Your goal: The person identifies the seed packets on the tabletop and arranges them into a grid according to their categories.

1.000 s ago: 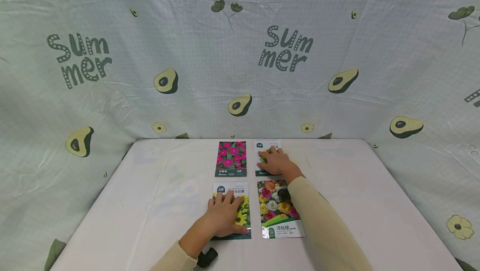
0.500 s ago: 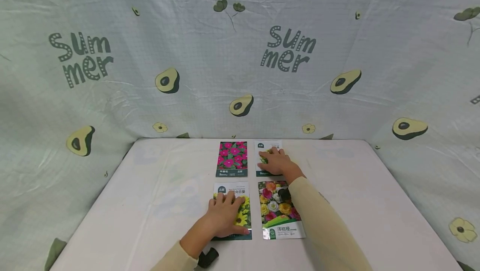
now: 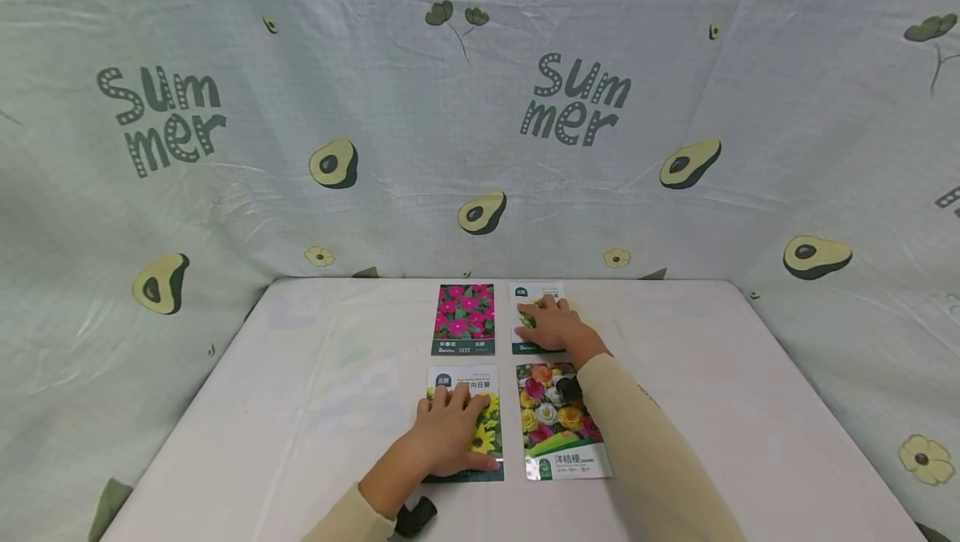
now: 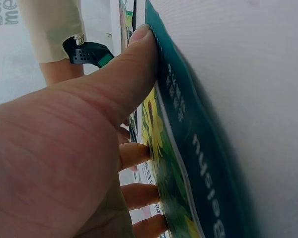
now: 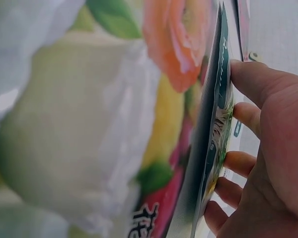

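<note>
Four would be several flat seed packets laid in two rows on the white table (image 3: 360, 409). My left hand (image 3: 447, 434) rests spread on the near-left packet with yellow sunflowers (image 3: 487, 425); in the left wrist view its thumb and fingertips touch the face of that sunflower packet (image 4: 181, 119). Farther back, my right hand (image 3: 552, 325) lies with spread fingers on the far-right seed packet (image 3: 528, 292), which has a white top and dark green bottom band. The right wrist view shows those fingertips on the packet's surface (image 5: 220, 114).
Left of the right hand lies a packet with pink flowers (image 3: 465, 313). A packet of multicoloured blooms (image 3: 547, 421) lies under the right forearm. A pale curtain (image 3: 405, 108) printed with avocados hangs behind the table.
</note>
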The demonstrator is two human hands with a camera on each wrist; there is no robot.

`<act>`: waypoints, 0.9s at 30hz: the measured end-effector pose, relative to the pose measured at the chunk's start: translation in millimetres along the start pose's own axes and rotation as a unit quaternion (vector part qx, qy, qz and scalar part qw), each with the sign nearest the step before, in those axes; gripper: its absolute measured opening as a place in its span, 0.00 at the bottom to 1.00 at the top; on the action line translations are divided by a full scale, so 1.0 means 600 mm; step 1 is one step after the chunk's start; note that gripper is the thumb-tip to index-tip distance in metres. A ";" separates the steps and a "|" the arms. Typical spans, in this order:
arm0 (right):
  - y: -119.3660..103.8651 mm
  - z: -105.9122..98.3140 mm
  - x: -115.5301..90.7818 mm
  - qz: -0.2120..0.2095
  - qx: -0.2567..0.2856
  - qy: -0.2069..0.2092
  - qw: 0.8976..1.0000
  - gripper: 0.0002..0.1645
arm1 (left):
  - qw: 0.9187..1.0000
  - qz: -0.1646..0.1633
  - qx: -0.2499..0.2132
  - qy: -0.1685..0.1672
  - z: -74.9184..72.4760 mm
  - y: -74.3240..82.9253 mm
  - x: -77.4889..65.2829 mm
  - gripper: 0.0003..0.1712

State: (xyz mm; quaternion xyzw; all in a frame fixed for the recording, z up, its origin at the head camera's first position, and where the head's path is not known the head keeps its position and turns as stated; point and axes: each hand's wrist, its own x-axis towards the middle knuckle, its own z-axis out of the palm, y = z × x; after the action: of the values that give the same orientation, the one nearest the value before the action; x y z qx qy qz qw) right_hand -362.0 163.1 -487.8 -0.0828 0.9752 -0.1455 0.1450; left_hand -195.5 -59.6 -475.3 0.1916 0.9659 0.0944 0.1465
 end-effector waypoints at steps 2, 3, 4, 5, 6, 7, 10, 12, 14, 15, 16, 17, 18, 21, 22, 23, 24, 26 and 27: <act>0.000 0.001 0.000 0.001 -0.001 -0.001 1.000 0.39 | 1.000 0.001 0.000 0.000 0.000 0.000 -0.001 0.54; 0.001 0.000 0.000 0.000 -0.001 -0.001 1.000 0.39 | 1.000 0.001 -0.001 0.001 0.000 0.000 -0.001 0.54; 0.000 0.000 0.000 -0.001 -0.002 0.000 1.000 0.39 | 1.000 0.002 -0.002 0.002 -0.001 0.000 -0.001 0.54; 0.000 0.000 0.000 -0.001 -0.002 0.000 1.000 0.39 | 1.000 0.002 -0.003 0.002 -0.002 0.000 -0.002 0.54; 0.000 0.000 0.000 -0.002 -0.003 -0.001 1.000 0.39 | 1.000 0.002 -0.004 0.001 -0.003 0.000 -0.002 0.54; 0.000 0.000 0.000 -0.004 -0.005 -0.001 1.000 0.39 | 1.000 0.003 -0.005 0.001 -0.004 0.001 -0.003 0.54; 0.000 -0.002 0.000 -0.008 -0.008 -0.001 1.000 0.39 | 1.000 0.002 -0.004 0.000 -0.005 0.001 -0.004 0.54; -0.001 -0.004 -0.001 -0.012 -0.009 -0.001 1.000 0.39 | 1.000 0.004 -0.002 0.001 -0.005 0.001 -0.005 0.54; 0.000 -0.007 -0.002 -0.017 -0.009 -0.003 1.000 0.39 | 1.000 0.007 -0.002 0.005 -0.005 0.000 -0.006 0.54; 0.000 -0.008 -0.003 -0.021 -0.011 -0.004 1.000 0.39 | 1.000 0.010 -0.002 0.008 -0.004 0.000 -0.006 0.53; 0.001 -0.009 -0.003 -0.024 -0.012 -0.005 1.000 0.39 | 1.000 0.012 -0.002 0.011 -0.004 0.000 -0.006 0.53; 0.001 -0.010 -0.004 -0.026 -0.014 -0.006 1.000 0.39 | 1.000 0.014 -0.002 0.013 -0.003 -0.001 -0.007 0.53; 0.001 -0.010 -0.004 -0.026 -0.014 -0.007 1.000 0.39 | 1.000 0.016 -0.002 0.016 -0.003 -0.001 -0.007 0.53; 0.000 -0.011 -0.004 -0.025 -0.019 -0.008 0.999 0.39 | 1.000 0.018 0.002 0.021 -0.001 -0.002 -0.006 0.53; -0.001 -0.011 -0.004 -0.022 -0.019 -0.008 1.000 0.39 | 1.000 0.017 0.003 0.021 -0.001 -0.002 -0.006 0.53; -0.002 -0.011 -0.004 -0.020 -0.019 -0.008 1.000 0.39 | 1.000 0.016 0.003 0.022 -0.002 -0.002 -0.006 0.53; -0.003 -0.011 -0.003 -0.019 -0.019 -0.007 1.000 0.39 | 1.000 0.015 0.003 0.022 -0.002 -0.001 -0.006 0.53; -0.004 -0.011 -0.002 -0.021 -0.023 -0.003 1.000 0.39 | 1.000 0.013 0.003 0.021 -0.003 -0.001 -0.006 0.53; -0.005 -0.012 -0.002 -0.023 -0.025 0.000 0.999 0.39 | 1.000 0.012 0.001 0.021 -0.004 -0.001 -0.007 0.53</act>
State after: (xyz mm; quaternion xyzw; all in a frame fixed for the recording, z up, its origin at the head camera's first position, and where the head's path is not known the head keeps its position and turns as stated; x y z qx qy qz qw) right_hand -362.8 162.3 -480.1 -0.1087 0.9763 -0.1248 0.1396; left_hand -192.9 -62.0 -472.3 0.2016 0.9665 0.0988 0.1247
